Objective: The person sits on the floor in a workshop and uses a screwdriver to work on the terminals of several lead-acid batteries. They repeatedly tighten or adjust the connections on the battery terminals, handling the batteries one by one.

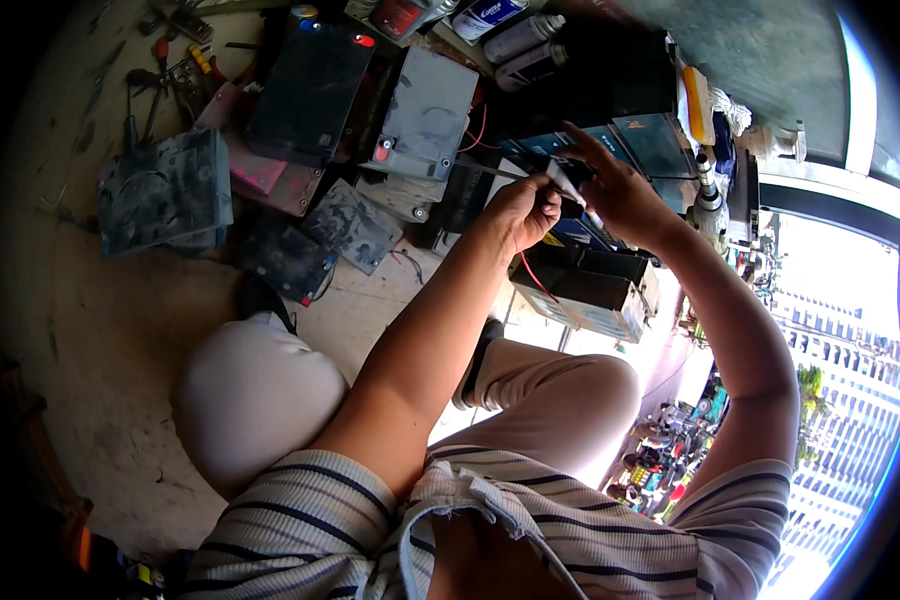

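My left hand [522, 212] is closed in a pinch, thumb against curled fingers. A thin dark strip [488, 168] runs leftward from its fingertips; what exactly they grip is too small to tell. Just right of it, my right hand [618, 192] has its index finger stretched out and its fingers apart. Between the two hands is a small white piece [567, 180], close to the right fingers; its kind is unclear. A red wire [538, 277] hangs below my left hand, over a dark open-topped box [595, 290]. Dark battery-like cases [655, 143] stand behind my right hand.
Boxy batteries lie left of my hands: a grey one [425, 115], a black one [310, 95] and a dusty one [165, 190]. Flat dusty panels [353, 225] lie nearer. Screwdrivers [160, 75] are at the far left, spray cans [525, 50] at the back. A yellow sponge-like block [698, 105] is at right.
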### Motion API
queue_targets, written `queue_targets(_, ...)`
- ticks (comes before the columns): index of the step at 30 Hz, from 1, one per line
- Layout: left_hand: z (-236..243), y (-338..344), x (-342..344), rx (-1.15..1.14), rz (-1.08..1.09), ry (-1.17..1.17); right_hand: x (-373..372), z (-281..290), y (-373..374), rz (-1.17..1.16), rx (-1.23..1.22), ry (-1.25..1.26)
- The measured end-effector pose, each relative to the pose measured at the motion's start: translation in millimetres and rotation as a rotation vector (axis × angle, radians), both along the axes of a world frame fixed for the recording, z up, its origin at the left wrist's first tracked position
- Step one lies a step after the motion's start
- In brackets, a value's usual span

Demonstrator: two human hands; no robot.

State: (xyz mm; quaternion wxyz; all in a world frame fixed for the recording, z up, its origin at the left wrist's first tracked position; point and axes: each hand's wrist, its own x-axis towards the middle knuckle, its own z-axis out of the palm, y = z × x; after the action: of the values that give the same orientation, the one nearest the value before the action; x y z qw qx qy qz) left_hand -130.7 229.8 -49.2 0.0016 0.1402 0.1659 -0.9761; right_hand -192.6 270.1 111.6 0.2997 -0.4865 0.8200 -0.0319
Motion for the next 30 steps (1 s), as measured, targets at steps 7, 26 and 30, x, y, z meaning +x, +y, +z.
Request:
queue_targets(7, -11.3, -0.1, -4.7, 0.082, -0.007, 0.034, 39.8, 16.9, -1.7, 0.214, 0.743, -0.288)
queue_targets(26, -21.4, 19.6, -2.0, -0.040, 0.139, -0.213, 36.3, -5.8, 35.0, 0.688, 0.157, 0.720)
queue_targets(30, 16.6, 38.7, -1.0, 0.142, 0.068, -0.224, 28.5, 13.1, 46.2, 0.631, 0.248, 0.723)
